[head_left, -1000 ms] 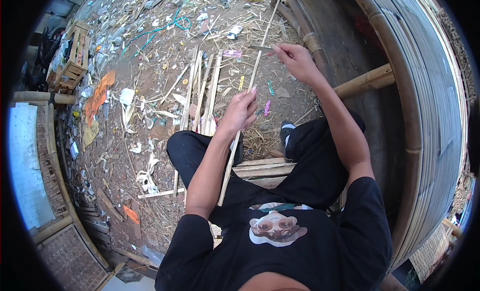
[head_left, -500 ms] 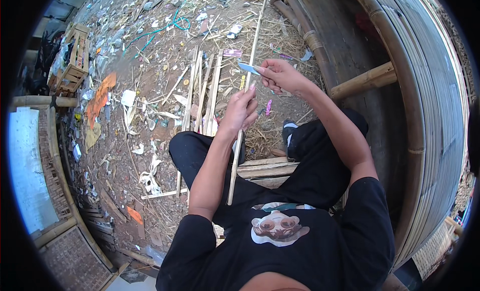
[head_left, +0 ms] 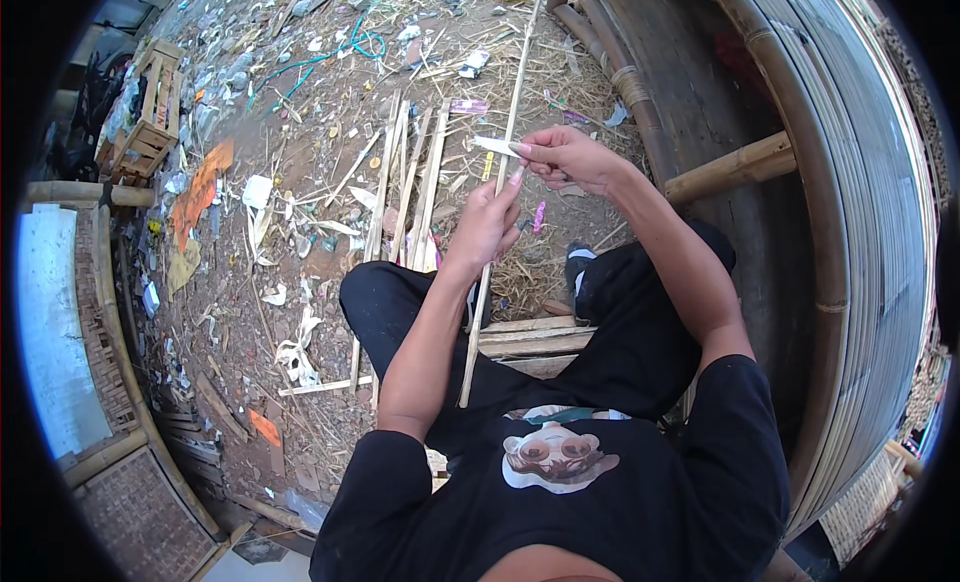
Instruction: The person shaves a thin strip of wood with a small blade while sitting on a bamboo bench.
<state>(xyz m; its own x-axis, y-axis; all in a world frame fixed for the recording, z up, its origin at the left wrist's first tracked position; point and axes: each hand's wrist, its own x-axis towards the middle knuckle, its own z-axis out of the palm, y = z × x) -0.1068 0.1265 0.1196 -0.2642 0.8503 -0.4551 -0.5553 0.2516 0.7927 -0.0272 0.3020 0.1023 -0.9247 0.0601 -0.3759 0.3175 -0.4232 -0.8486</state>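
Observation:
My left hand (head_left: 484,224) is closed around a long, thin wooden strip (head_left: 474,347). The strip slants from my lap, between my knees, up past the far edge of the view. Just beyond that hand, my right hand (head_left: 572,160) pinches a small knife, with its short, pale blade (head_left: 494,146) pointing left across the strip. The blade looks bright white, and any handle is hidden in my fingers. Whether its edge touches the strip, I cannot tell. The left thumb tip lies close to the right fingers.
Several wooden strips (head_left: 428,187) lie on the littered dirt ahead. Split wood pieces (head_left: 535,342) sit between my legs. A bamboo bench frame (head_left: 820,232) runs along the right. A wooden crate (head_left: 155,112) stands far left, and orange scraps (head_left: 200,197) lie on the ground.
The knife blade has tilted, turning from bluish to bright white. My right hand has come slightly nearer, and the strip with my left hand has shifted a little right.

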